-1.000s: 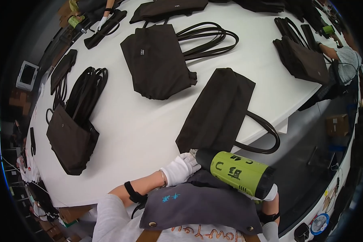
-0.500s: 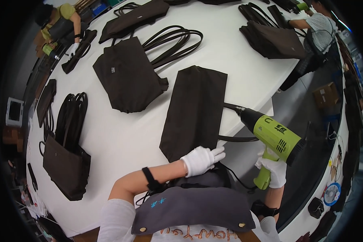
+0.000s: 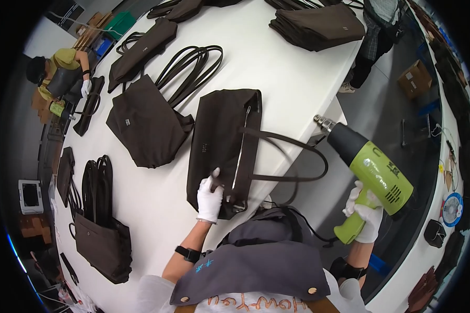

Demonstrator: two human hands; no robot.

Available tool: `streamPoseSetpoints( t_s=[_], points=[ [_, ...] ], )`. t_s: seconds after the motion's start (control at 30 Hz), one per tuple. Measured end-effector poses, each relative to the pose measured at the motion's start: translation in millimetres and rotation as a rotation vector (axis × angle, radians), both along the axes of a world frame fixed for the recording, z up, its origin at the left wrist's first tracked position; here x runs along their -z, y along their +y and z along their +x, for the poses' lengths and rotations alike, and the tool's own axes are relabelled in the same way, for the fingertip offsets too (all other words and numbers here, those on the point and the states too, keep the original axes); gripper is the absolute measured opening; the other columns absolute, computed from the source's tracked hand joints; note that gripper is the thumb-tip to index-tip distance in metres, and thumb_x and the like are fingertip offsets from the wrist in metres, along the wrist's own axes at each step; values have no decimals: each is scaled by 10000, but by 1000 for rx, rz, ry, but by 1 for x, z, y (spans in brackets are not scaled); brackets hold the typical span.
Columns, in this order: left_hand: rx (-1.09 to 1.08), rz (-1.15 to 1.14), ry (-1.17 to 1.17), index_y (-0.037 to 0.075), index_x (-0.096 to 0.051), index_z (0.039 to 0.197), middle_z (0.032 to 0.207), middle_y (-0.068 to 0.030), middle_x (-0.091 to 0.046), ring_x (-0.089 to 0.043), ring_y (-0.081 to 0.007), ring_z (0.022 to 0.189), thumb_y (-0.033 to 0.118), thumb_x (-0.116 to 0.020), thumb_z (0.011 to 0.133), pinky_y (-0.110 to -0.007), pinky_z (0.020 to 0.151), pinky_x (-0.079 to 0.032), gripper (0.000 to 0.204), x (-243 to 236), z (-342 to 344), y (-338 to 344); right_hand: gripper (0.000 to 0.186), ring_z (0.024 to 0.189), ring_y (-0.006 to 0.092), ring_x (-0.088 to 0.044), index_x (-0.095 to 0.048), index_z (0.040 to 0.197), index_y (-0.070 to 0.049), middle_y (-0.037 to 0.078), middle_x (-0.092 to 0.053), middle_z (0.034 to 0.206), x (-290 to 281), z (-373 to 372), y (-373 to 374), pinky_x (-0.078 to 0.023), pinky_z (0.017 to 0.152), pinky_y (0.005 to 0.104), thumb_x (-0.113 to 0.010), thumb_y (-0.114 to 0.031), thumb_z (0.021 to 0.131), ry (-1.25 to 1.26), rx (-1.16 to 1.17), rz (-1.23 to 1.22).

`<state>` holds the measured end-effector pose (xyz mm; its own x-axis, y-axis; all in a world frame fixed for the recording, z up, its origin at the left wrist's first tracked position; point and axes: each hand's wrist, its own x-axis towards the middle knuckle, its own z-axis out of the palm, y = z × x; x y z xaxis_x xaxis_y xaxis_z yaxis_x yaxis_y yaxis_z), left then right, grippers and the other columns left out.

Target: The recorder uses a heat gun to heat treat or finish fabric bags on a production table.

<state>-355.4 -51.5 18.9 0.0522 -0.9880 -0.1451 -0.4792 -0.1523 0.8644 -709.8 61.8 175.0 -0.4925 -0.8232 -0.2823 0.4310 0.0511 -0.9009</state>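
A dark brown handbag (image 3: 214, 143) lies on the white table in front of me, its zipped opening and looped handles (image 3: 318, 154) toward the right. My left hand (image 3: 210, 202), in a white glove, rests on the bag's near end with fingers apart and one finger stretched forward. A green and black heat gun (image 3: 378, 175) is in my right hand (image 3: 367, 216), also gloved, whose fingers wrap round its grip. The gun's metal nozzle points up and left, off the table's right edge, apart from the bag.
Another handbag (image 3: 146, 122) lies just left, and a stack of handbags (image 3: 318, 26) is at the far right. More bags (image 3: 103, 242) stand at the left. At the far left, a co-worker (image 3: 62, 78) handles a bag. A cardboard box (image 3: 415, 79) sits on the floor.
The handbag has turned so its opening and handles show. My left hand has moved from the near table edge onto the bag. The heat gun has shifted slightly right, away from the bag.
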Motion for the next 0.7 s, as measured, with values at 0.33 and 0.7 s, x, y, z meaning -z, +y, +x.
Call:
streamPoseSetpoints(
  t_s=[0.33,0.7],
  points=[
    [-60,242,261,145,-226,1525,1006,-66,-564,-528,-63,729,-139,-574,800,-192,709,-482,853,-12,15,1,462,721,169,-648,-582,1116,49,107,-648,904,12,1,-1,-540,639,267,-754,26,687,-216,-571,153],
    [-28,-326,-763,13,-577,1213,1099,-209,-605,-561,-337,1048,132,-760,720,-427,917,-460,539,-36,57,-16,494,655,161,-605,-541,1173,46,93,-625,871,41,25,-36,-488,581,269,-689,24,703,-11,-593,175]
  ],
)
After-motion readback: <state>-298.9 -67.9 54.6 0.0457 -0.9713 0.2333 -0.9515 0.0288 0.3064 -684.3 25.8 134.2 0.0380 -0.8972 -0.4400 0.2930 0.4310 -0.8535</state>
